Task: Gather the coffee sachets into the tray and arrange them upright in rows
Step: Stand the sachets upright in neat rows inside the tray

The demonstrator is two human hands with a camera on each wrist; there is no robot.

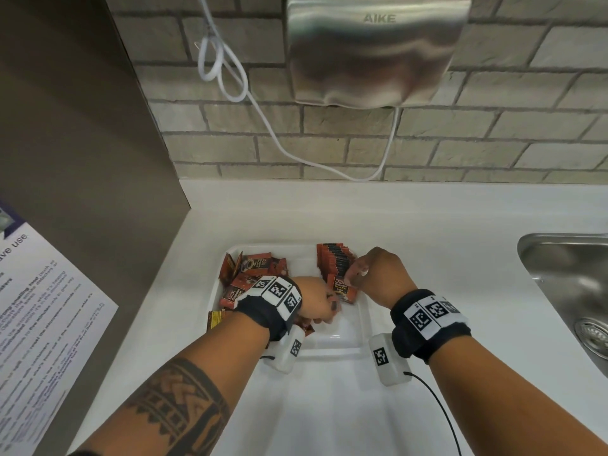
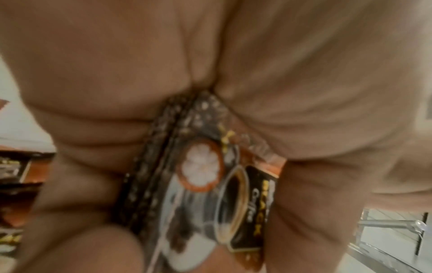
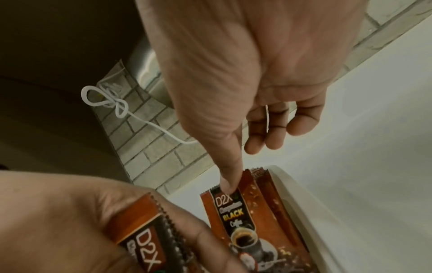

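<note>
A white tray (image 1: 332,352) sits on the counter. Loose brown coffee sachets (image 1: 250,271) lie in a heap in its left part. An upright row of sachets (image 1: 335,258) stands at its back right. My left hand (image 1: 316,301) is over the tray's middle and grips a bundle of several sachets (image 2: 203,184) between fingers and thumb. My right hand (image 1: 378,274) is at the front of the row. Its thumb (image 3: 230,177) presses the top edge of the front sachet (image 3: 233,218); the other fingers hang curled and hold nothing.
One sachet (image 1: 217,319) lies at the tray's left edge. A steel sink (image 1: 566,284) is set into the counter (image 1: 427,225) at the right. On the brick wall hang a hand dryer (image 1: 375,47) and its white cord (image 1: 296,153). A panel with a notice (image 1: 39,324) stands left.
</note>
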